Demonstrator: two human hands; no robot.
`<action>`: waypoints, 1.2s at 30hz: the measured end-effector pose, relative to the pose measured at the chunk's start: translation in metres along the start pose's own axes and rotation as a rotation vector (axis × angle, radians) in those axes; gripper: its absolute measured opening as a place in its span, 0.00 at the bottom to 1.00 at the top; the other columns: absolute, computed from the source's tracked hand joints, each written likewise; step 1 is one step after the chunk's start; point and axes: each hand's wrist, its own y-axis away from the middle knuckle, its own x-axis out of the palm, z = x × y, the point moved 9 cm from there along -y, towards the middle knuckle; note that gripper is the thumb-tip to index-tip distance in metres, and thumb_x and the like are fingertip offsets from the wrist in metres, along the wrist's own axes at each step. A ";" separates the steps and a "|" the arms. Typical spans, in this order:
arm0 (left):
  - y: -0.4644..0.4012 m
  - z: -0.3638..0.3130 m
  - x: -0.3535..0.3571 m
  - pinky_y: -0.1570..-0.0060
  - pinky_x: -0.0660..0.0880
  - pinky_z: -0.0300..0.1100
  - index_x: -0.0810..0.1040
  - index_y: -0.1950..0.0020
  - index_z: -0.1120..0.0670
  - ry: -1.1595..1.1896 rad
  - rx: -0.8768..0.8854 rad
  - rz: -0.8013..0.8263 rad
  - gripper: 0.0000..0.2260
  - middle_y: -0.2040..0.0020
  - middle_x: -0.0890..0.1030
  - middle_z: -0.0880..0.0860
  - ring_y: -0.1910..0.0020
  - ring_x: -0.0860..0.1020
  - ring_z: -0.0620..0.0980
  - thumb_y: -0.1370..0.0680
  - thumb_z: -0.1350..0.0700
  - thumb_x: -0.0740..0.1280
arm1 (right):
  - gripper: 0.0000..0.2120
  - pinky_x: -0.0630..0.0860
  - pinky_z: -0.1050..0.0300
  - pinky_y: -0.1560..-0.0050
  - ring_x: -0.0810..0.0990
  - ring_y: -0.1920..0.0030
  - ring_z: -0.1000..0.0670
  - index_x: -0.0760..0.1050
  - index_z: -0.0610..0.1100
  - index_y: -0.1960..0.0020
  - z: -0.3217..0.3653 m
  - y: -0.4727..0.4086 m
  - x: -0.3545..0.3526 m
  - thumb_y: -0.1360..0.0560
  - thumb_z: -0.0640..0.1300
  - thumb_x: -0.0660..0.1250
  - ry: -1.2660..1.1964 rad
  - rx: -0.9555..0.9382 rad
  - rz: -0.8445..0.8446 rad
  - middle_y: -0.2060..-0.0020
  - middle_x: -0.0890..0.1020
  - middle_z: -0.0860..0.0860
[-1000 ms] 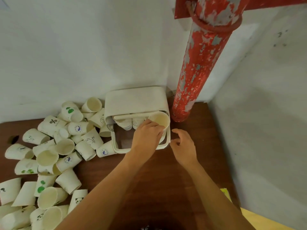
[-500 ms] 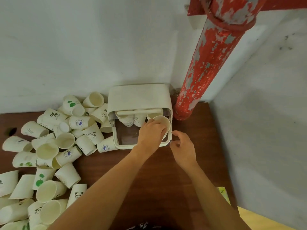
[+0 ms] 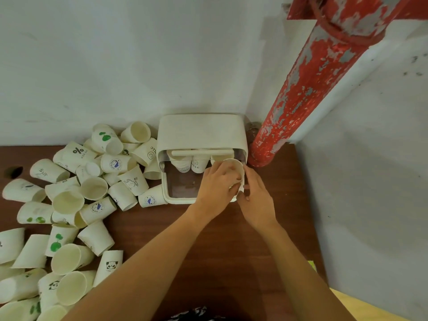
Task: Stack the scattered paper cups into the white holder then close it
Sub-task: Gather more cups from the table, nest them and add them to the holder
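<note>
My left hand [image 3: 216, 181] gripping paper cup [image 3: 235, 170] over white holder [image 3: 201, 133], my right hand [image 3: 257, 193] pinching its lower edge, loose cups [image 3: 76, 205] piled left on table [image 3: 208, 239].

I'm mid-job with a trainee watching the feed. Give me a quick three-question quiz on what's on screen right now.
1. True or false: the lid of the white holder is already shut.
2. Which hand grips the paper cup at the holder's opening? A) left hand B) right hand C) neither
3. Fill in: the loose cups lie on the wooden table to the ____ of the holder, while the red pipe stands on the other side.

Key
1. False: it is open, with cups visible inside.
2. A; the right hand's fingertips are at the cup, but contact is unclear.
3. left
</note>
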 end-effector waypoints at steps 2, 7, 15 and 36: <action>0.002 0.000 -0.006 0.46 0.74 0.50 0.81 0.51 0.52 0.024 0.013 -0.065 0.07 0.38 0.75 0.52 0.37 0.70 0.56 0.28 0.59 0.72 | 0.30 0.78 0.48 0.41 0.76 0.35 0.50 0.58 0.57 0.23 0.004 -0.005 0.002 0.21 0.42 0.63 0.062 -0.010 0.013 0.27 0.67 0.58; 0.011 0.015 -0.008 0.48 0.78 0.43 0.74 0.40 0.55 0.100 -0.143 -0.081 0.17 0.31 0.66 0.54 0.32 0.65 0.53 0.26 0.54 0.72 | 0.21 0.78 0.45 0.43 0.76 0.35 0.48 0.62 0.55 0.25 -0.004 -0.010 0.007 0.18 0.48 0.58 0.196 -0.002 0.011 0.27 0.68 0.57; 0.023 0.027 -0.007 0.38 0.66 0.35 0.69 0.31 0.55 0.173 -0.269 -0.113 0.26 0.30 0.69 0.53 0.31 0.67 0.50 0.25 0.51 0.72 | 0.25 0.75 0.53 0.40 0.74 0.33 0.52 0.58 0.57 0.23 0.000 -0.012 0.010 0.18 0.46 0.60 0.061 -0.040 -0.004 0.27 0.68 0.58; 0.018 0.049 0.017 0.42 0.77 0.48 0.66 0.30 0.46 0.354 -0.330 0.043 0.28 0.33 0.70 0.42 0.38 0.73 0.43 0.27 0.46 0.72 | 0.06 0.81 0.49 0.46 0.75 0.37 0.53 0.78 0.49 0.47 -0.019 -0.018 0.019 0.21 0.49 0.67 0.102 -0.137 0.022 0.30 0.70 0.57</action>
